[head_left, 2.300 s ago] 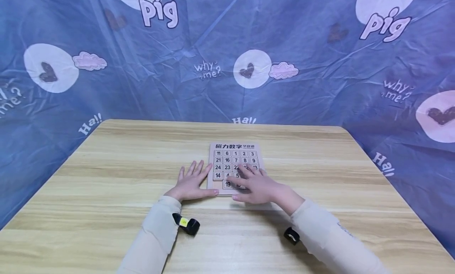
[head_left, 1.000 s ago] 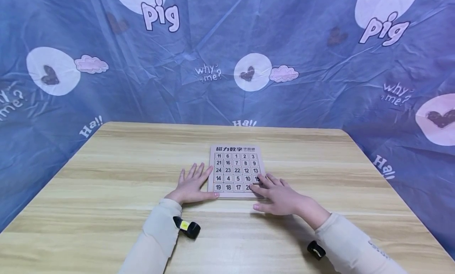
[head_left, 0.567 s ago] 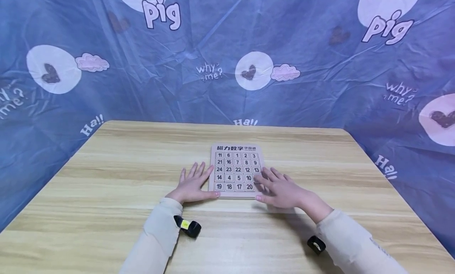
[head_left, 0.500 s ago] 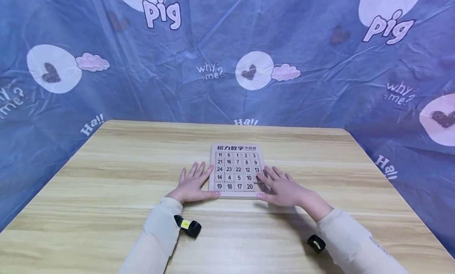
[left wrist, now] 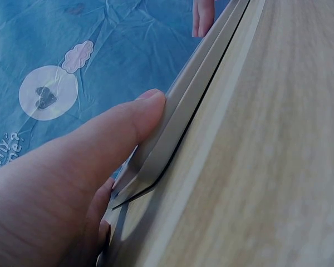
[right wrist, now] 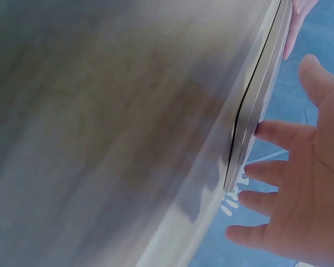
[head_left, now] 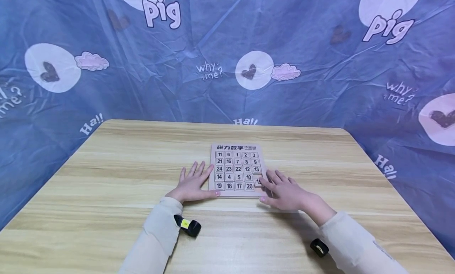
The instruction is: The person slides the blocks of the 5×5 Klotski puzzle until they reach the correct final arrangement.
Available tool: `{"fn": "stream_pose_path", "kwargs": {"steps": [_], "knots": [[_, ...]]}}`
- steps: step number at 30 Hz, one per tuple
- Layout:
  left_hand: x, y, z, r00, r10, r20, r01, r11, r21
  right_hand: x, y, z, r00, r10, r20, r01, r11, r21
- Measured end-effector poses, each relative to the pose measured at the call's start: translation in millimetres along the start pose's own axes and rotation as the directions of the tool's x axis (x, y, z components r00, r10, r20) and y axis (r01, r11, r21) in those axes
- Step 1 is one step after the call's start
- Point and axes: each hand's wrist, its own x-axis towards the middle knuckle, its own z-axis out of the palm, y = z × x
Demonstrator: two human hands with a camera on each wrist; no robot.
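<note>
A number sliding puzzle [head_left: 234,194] lies flat on the table, its top full of numbered square tiles. My left hand [head_left: 192,187] lies at its left side with fingers spread; in the left wrist view the thumb [left wrist: 125,125] presses on the near edge of the board. My right hand [head_left: 286,191] is at the right side, and its index fingertip touches the tile 15 [head_left: 258,181], partly covering it. That tile sits between two rows, with a narrow gap above it and bare board below. In the right wrist view the other fingers [right wrist: 264,172] extend, apart from the tiles.
The pale wood table [head_left: 106,179] surrounds the board. A blue printed cloth [head_left: 199,96] hangs behind the table's far edge. Black wrist cameras [head_left: 192,228] are strapped over both sleeves.
The bottom row of tiles has slid left, filling the lower-left gap. My right hand has moved right, and the tile 15 has slid partway toward the near edge. My left hand stays in place.
</note>
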Motion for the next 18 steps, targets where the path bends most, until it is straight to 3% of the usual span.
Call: {"fn": "stream_pose_path", "kwargs": {"steps": [18], "knots": [[1.3,-1.0,2.4,1.0,-0.003,0.008,0.003,1.0,-0.011,-13.9,-6.9,-1.5,0.999,-0.024,0.033,0.024,1.0,-0.002]]}}
